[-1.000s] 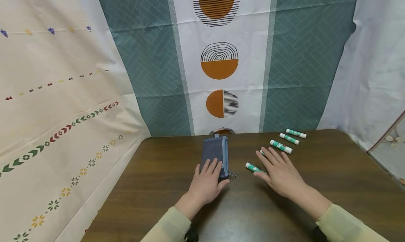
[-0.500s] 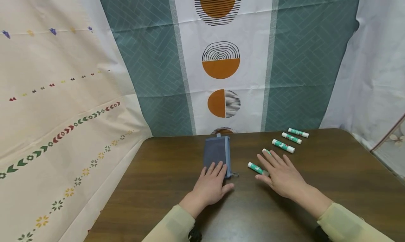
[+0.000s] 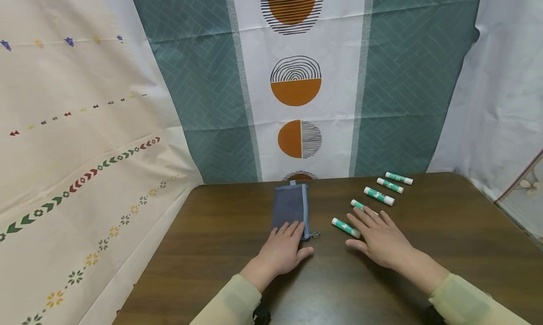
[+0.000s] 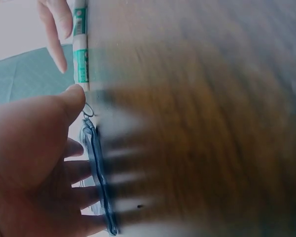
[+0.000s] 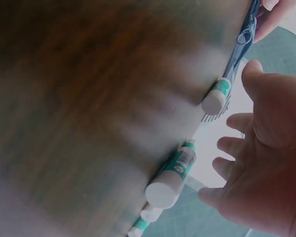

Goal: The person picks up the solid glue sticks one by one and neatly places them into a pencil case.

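ok so the dark blue zip pouch [image 3: 290,204] is lying flat near the middle of the dark wood table [image 3: 203,235]. taking it as the clock's centre, 12 at the far edge: its pull ring [image 3: 315,234] pokes out around 4. the left hand [image 3: 277,254] comes in from 6, fingers straight and a bit spread over the near end, gripping nothing; can't tell if the fingertips actually touch. five green-and-white glue sticks [image 3: 379,196] run in a slanted row from between 3 and 4 up to about 2:30. the right hand [image 3: 383,242] hovers by the nearest two, wide open, holding nothing. patterned cloth [image 3: 203,79] hangs at 12.

my read: this is a ready pose, nothing picked up or packed. next move probably calls for the left steadying the pouch while the right pinches that ring. can't tell whether the zip's closed, so i'd check first.
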